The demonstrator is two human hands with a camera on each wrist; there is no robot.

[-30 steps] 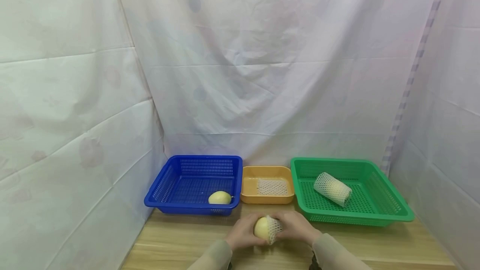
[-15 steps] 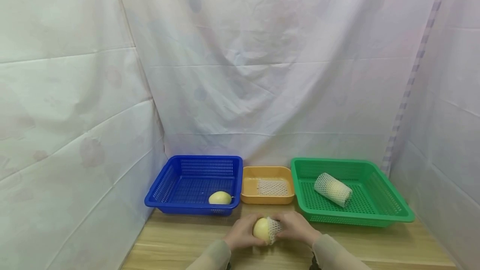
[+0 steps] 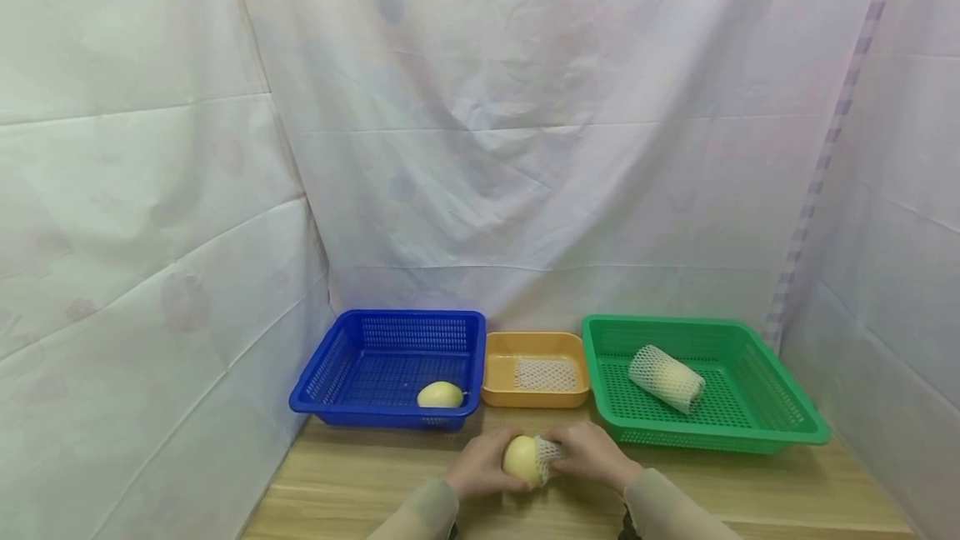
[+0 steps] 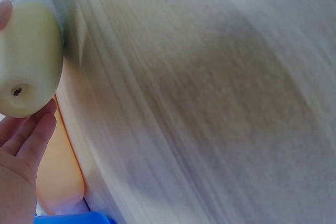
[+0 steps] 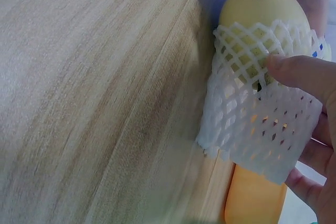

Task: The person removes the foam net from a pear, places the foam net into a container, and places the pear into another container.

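Over the wooden table, my left hand (image 3: pixel 486 465) grips a pale yellow pear (image 3: pixel 521 458) between thumb and fingers. A dimple with a dark stub shows on the pear's bare end (image 4: pixel 29 66) in the left wrist view. My right hand (image 3: pixel 592 452) pinches a white foam net sleeve (image 3: pixel 547 457) that covers the pear's other end. In the right wrist view the right thumb presses the mesh (image 5: pixel 252 103) against the pear, while the sleeve's far part extends past the fruit. The left thumb lies on the bare skin there.
Behind the hands stand a blue basket (image 3: pixel 360 413) with another pear (image 3: pixel 440 395), an orange tray (image 3: pixel 534 399) with a flat foam net (image 3: pixel 545 375), and a green basket (image 3: pixel 750 438) with a net-sleeved pear (image 3: pixel 666 378). White curtains surround the wooden table (image 3: pixel 360 482).
My left hand has shifted slightly left with the pear, and a little more bare fruit shows. The right hand stays nearly in place on the net sleeve.
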